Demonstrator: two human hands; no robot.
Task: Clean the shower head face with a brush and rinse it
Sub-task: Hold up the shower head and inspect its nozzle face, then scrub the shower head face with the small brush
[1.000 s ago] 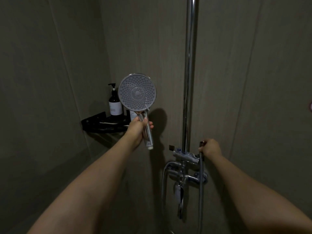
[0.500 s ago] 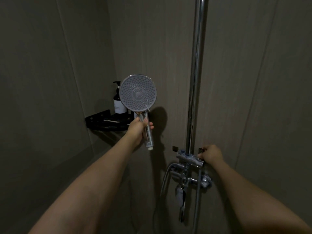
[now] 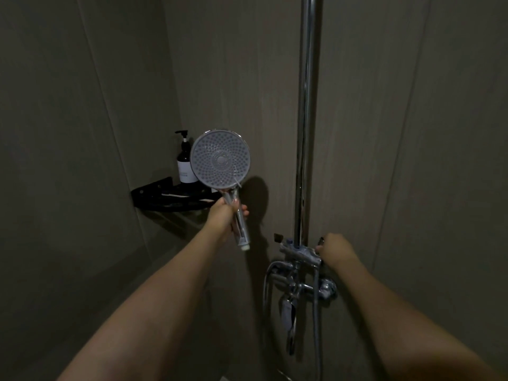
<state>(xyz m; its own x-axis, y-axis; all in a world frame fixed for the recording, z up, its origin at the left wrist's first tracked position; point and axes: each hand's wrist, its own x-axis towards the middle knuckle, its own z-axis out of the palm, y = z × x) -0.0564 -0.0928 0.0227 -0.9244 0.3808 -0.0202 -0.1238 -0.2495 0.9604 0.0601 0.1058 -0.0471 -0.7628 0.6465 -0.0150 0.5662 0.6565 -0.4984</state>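
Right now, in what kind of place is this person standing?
Most likely a shower stall: a chrome riser pipe above a mixer valve, and a corner shelf bearing a pump bottle.

The left hand covers the upper part of the shower head handle, and the head's round face hides part of the pump bottle and the right end of the corner shelf. The bottle's label is too small to read. The right hand covers the right end of the tap (the knob is barely visible). The rail runs off the top edge; the hose leaves at the bottom.
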